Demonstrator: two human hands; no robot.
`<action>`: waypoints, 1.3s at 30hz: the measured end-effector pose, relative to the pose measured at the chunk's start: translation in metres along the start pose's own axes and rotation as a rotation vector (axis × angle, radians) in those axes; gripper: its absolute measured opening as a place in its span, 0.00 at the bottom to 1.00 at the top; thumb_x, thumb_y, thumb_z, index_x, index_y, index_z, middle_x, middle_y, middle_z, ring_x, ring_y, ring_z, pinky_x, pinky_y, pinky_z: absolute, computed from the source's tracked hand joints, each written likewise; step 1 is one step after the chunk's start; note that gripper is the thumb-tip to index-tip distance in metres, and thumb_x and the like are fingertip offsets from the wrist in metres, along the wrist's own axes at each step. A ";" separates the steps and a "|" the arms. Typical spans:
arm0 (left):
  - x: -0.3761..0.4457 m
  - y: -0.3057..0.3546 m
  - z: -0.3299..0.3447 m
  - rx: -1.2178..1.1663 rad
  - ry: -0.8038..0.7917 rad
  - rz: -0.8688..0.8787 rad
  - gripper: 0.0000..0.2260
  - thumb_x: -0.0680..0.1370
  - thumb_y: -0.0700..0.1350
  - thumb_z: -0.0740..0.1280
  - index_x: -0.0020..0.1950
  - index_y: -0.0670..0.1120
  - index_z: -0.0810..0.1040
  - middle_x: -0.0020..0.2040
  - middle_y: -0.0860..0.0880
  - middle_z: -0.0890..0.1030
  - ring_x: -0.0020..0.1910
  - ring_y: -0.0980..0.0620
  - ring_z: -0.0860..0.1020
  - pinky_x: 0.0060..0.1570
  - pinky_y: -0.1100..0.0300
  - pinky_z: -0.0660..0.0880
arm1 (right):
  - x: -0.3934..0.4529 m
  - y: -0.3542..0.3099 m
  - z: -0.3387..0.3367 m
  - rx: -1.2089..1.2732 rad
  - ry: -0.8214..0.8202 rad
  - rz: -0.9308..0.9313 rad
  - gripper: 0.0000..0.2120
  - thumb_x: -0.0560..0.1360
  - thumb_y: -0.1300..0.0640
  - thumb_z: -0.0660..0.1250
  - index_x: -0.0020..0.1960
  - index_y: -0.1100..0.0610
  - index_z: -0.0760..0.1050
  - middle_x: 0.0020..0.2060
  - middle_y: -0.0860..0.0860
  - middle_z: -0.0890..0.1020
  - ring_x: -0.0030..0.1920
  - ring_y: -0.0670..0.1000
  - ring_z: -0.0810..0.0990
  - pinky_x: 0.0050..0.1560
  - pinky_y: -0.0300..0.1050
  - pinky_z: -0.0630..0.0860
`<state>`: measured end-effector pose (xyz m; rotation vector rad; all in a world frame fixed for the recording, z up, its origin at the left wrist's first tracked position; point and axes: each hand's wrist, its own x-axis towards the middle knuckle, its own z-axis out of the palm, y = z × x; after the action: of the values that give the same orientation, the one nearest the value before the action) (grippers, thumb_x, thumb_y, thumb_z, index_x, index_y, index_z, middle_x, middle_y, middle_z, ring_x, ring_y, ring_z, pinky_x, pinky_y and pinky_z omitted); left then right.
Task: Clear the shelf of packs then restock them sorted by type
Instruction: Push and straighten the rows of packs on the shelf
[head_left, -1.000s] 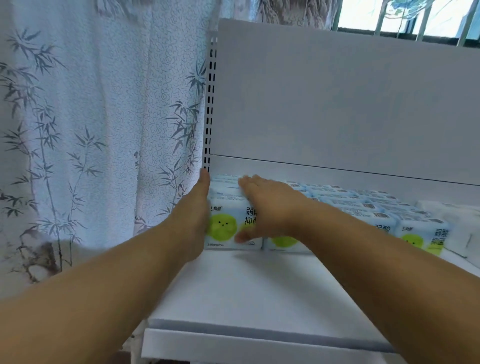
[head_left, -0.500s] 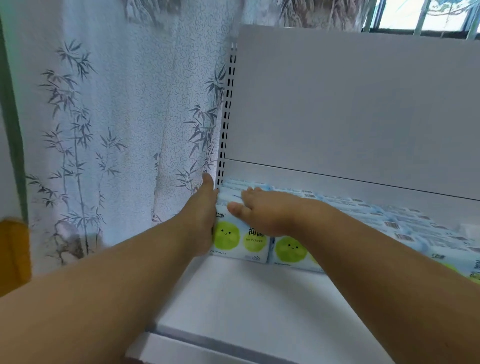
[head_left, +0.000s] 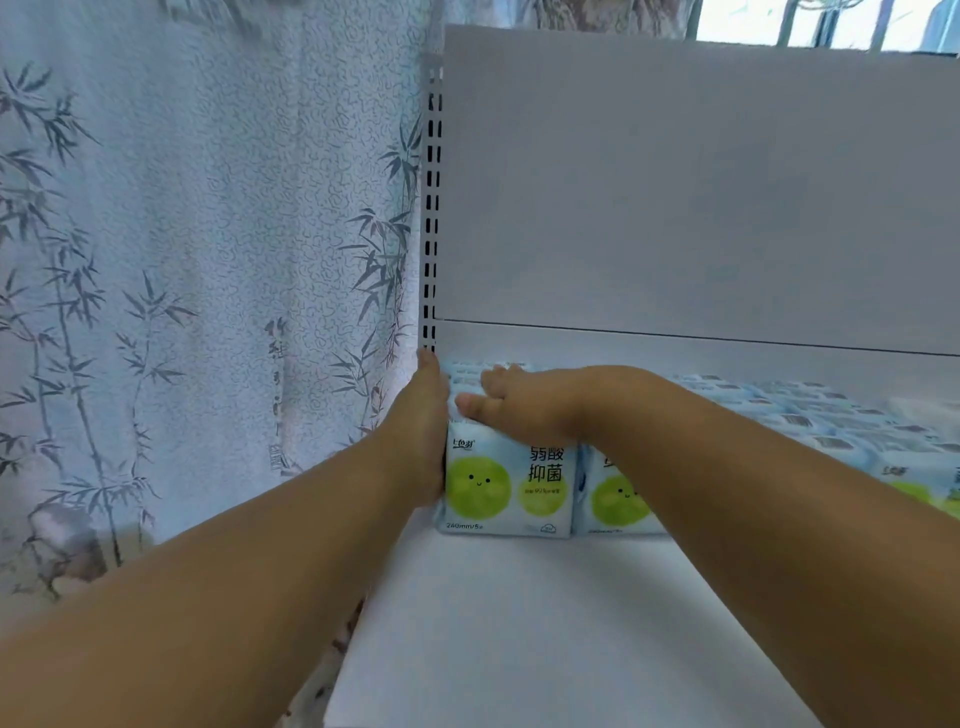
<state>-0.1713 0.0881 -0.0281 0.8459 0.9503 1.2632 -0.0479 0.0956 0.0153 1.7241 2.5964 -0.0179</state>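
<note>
My left hand (head_left: 422, 431) lay flat against the end pack (head_left: 506, 480) at the shelf's (head_left: 519, 623) back left corner, my right hand (head_left: 524, 408) pressing flat on top (neither gripping). Squaring the row meant pushing evenly, I judged, not squeezing.

The leftmost front pack (head_left: 506, 480) carries black Chinese characters "弱酸抑菌" at its upper right, a small brand mark at upper left too blurred to read surely, and "240mm/5" along its bottom left edge. Print on the neighbouring pack (head_left: 615, 501) to the right is mostly hidden. Packs farther right show illegible barcodes.
</note>
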 end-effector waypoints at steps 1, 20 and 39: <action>0.001 0.000 -0.002 -0.002 -0.021 -0.004 0.34 0.79 0.69 0.46 0.59 0.47 0.80 0.49 0.40 0.85 0.43 0.42 0.85 0.38 0.52 0.83 | -0.001 0.001 -0.003 0.013 -0.015 0.012 0.35 0.80 0.34 0.42 0.81 0.53 0.47 0.80 0.52 0.49 0.79 0.52 0.48 0.77 0.54 0.46; 0.022 -0.004 -0.006 -0.120 -0.049 0.013 0.30 0.80 0.67 0.49 0.52 0.45 0.78 0.37 0.42 0.85 0.33 0.47 0.85 0.34 0.55 0.78 | 0.035 -0.006 -0.007 0.121 0.017 0.100 0.33 0.81 0.36 0.42 0.79 0.54 0.56 0.78 0.53 0.59 0.77 0.54 0.58 0.75 0.53 0.53; 0.021 -0.001 -0.011 -0.024 -0.107 -0.064 0.35 0.77 0.71 0.48 0.52 0.44 0.79 0.40 0.39 0.85 0.35 0.44 0.85 0.39 0.54 0.75 | -0.040 -0.020 0.029 -0.375 0.338 -0.185 0.59 0.64 0.33 0.74 0.79 0.53 0.43 0.78 0.55 0.54 0.77 0.55 0.56 0.75 0.50 0.56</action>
<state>-0.1797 0.1085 -0.0356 0.8495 0.8682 1.1611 -0.0508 0.0498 -0.0123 1.4553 2.7360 0.7662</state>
